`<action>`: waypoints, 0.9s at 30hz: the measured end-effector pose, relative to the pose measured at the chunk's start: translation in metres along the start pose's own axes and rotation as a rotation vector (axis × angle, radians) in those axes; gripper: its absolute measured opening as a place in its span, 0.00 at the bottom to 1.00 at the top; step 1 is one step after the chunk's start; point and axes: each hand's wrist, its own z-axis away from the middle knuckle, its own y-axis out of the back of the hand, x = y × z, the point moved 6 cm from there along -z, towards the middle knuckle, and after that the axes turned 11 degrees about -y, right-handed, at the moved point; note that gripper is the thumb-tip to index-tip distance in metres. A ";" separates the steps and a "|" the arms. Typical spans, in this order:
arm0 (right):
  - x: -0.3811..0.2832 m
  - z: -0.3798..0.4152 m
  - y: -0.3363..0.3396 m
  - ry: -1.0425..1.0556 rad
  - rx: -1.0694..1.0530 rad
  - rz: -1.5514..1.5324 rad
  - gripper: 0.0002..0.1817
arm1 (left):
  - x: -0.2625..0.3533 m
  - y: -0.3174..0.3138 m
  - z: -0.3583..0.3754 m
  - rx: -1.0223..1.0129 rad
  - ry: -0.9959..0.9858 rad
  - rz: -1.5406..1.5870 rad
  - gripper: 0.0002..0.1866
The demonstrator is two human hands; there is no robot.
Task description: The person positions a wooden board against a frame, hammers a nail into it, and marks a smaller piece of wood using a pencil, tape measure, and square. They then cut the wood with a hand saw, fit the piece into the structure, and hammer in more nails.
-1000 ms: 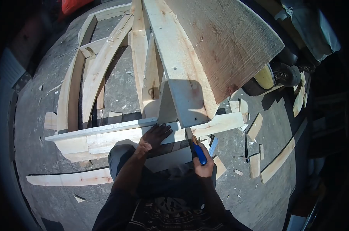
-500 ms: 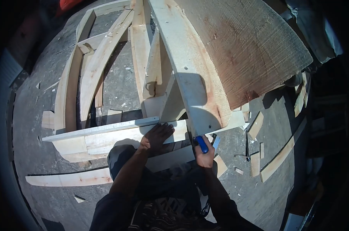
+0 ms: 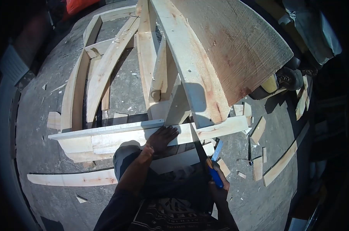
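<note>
My right hand [image 3: 220,188] grips the blue and orange handle of a handsaw [image 3: 214,174]. Its dark blade slants up and to the left, meeting a pale wooden board [image 3: 112,142] near the board's right part. My left hand [image 3: 163,138] lies flat on that same board, left of the blade, fingers spread. Along the board's upper edge runs a narrow wooden strip [image 3: 105,129]. Just beyond the blade, the foot of a long slanting plank [image 3: 190,71] stands over the board. My bent knee [image 3: 125,154] is beside the board.
A curved wooden frame [image 3: 76,84] lies on the concrete floor ahead. A broad rough-sawn panel [image 3: 236,50] rises at upper right, beside a person's shoe [image 3: 290,79]. Offcuts [image 3: 258,130] and a long thin strip [image 3: 280,163] lie at right; a curved piece [image 3: 72,179] lies at left.
My right hand has drawn the saw back toward my body, so more of its blade shows. My left hand stays on the board. The view has shifted slightly.
</note>
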 end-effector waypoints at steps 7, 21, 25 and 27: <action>-0.081 0.073 0.027 0.029 0.191 0.547 0.24 | 0.007 -0.002 0.004 -0.062 0.045 0.072 0.42; 0.010 -0.146 -0.097 -0.074 0.025 -0.107 0.33 | 0.005 0.001 0.002 0.006 0.010 0.071 0.46; 0.013 -0.142 -0.096 -0.120 -0.003 -0.044 0.34 | 0.003 -0.003 0.002 0.019 -0.016 0.011 0.40; 0.010 -0.140 -0.096 0.157 0.092 -0.110 0.35 | 0.006 0.002 0.002 0.009 -0.006 -0.017 0.40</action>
